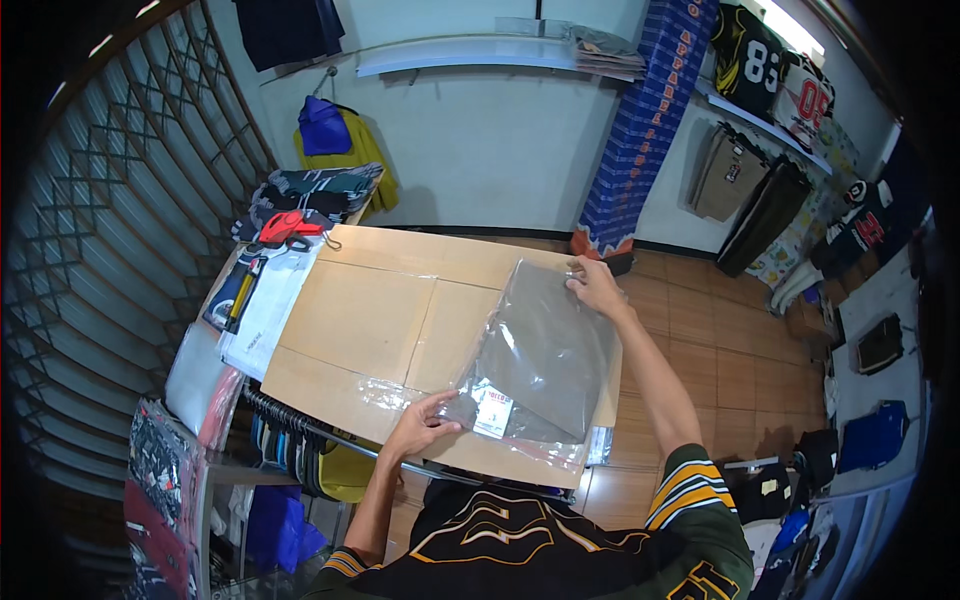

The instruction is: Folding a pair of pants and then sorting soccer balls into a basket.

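A dark grey-green folded garment [540, 337] lies inside a clear plastic bag [525, 447] on a cardboard-covered table. A white printed tag [493, 411] shows near the bag's lower left corner. My right hand [598, 286] pinches the bag's far right corner, thumb on top. At the near left corner is my left hand [421, 426], its thumb and fingers spread apart against the bag's edge. Flat brown cardboard [360, 300] with seams and strips of clear tape extends to the left of the bag.
On the table's left side lie a red tape dispenser [289, 228], a yellow-and-black cutter [244, 291] and white plastic packets [271, 330]. Hung clothes [289, 442] fill a rail under the near edge. Folded clothes [322, 187] sit behind; a blue wrapped pillar [637, 127] stands beyond.
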Demonstrator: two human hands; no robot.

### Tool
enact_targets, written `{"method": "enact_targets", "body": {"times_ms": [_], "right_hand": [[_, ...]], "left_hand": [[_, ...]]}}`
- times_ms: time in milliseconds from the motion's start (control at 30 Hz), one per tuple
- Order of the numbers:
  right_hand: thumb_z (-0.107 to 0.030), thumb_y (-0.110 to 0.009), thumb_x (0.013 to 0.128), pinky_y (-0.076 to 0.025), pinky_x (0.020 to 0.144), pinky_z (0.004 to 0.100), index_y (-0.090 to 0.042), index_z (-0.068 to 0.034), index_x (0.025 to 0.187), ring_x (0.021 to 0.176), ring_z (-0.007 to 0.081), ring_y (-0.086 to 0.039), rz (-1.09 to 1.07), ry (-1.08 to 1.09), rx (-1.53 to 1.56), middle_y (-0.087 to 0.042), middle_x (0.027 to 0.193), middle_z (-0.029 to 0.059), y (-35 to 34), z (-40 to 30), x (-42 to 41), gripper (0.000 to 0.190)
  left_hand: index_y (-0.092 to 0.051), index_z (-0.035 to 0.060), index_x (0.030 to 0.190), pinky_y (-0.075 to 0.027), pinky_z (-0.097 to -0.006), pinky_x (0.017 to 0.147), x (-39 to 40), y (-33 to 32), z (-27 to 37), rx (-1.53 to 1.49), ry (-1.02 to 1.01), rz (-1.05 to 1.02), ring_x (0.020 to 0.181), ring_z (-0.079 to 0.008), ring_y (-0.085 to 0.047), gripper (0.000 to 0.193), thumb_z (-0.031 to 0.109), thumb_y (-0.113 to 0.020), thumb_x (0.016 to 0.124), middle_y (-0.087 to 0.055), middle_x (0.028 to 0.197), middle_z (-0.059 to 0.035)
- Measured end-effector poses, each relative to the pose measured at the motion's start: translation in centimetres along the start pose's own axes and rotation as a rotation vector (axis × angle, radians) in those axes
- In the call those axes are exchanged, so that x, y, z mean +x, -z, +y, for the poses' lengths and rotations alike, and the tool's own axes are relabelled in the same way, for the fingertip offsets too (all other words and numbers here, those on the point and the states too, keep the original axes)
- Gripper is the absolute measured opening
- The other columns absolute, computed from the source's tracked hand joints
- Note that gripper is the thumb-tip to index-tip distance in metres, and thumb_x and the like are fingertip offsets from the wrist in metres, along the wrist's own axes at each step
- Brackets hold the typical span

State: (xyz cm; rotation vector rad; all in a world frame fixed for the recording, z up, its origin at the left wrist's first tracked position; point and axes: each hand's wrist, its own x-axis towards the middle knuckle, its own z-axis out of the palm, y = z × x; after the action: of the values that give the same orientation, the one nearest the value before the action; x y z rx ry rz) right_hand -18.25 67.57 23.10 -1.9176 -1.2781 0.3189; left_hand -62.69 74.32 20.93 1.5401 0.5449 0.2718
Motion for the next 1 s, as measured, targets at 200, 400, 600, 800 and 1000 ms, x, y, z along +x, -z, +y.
{"method": "enact_targets", "body": {"times_ms": [200,400,600,800,1000], "right_hand": [[-0.013,-0.069,0.079,-0.045,0.095,0.0435,-0.060,-0.002,0.118,0.110,0.0376,-0.058,0.154,0.067,-0.066,-0.064,0.113,0.0193,-3.2,-5.3,-5.8,0.041],[-0.010,-0.069,0.079,-0.043,0.095,0.0439,-0.061,-0.003,0.117,0.110,0.0367,-0.055,0.346,-0.058,-0.023,-0.062,0.115,0.0181,-3.2,-7.7,-15.5,0.040],[-0.009,-0.070,0.079,-0.047,0.091,0.0411,-0.066,-0.002,0.107,0.102,0.0328,-0.061,0.443,-0.214,-0.038,-0.065,0.107,0.0166,-5.7,-12.7,-24.2,0.029],[-0.010,-0.070,0.081,-0.051,0.086,0.0345,-0.071,-0.002,0.099,0.099,0.0260,-0.065,0.017,-0.242,0.226,-0.069,0.100,0.0142,-10.5,-19.1,-27.8,0.021],[-0.008,-0.065,0.083,-0.043,0.096,0.0461,-0.063,-0.003,0.119,0.117,0.0343,-0.053,0.125,0.019,-0.190,-0.060,0.121,0.0177,-16.8,-20.3,-27.2,0.037]], "left_hand": [[-0.062,0.0016,0.123,-0.057,-0.0289,0.080,0.3,0.6,-1.1,0.235,-0.073,0.062,0.095,-0.0208,-0.068,0.045,0.008,-0.078,0.081,-0.065,0.114,-0.0121],[-0.064,0.0009,0.101,-0.057,-0.0276,0.070,1.0,0.0,1.0,0.388,-0.180,0.069,0.083,-0.0170,-0.063,0.028,0.008,-0.079,0.078,-0.063,0.097,-0.0101],[-0.055,-0.0001,0.083,-0.047,-0.0334,0.056,1.9,-0.4,-1.0,0.590,-0.297,0.207,0.069,-0.0219,-0.058,0.027,0.008,-0.080,0.075,-0.056,0.084,-0.0125],[-0.052,-0.0003,0.077,-0.045,-0.0358,0.056,2.8,-0.8,-1.9,0.514,-0.335,0.292,0.058,-0.0273,-0.053,0.030,0.008,-0.080,0.074,-0.054,0.074,-0.0141],[-0.051,0.0002,0.075,-0.044,-0.0315,0.058,3.0,-0.5,-1.8,0.483,-0.365,0.253,0.060,-0.0176,-0.048,0.027,0.005,-0.077,0.077,-0.052,0.066,-0.0093]]}}
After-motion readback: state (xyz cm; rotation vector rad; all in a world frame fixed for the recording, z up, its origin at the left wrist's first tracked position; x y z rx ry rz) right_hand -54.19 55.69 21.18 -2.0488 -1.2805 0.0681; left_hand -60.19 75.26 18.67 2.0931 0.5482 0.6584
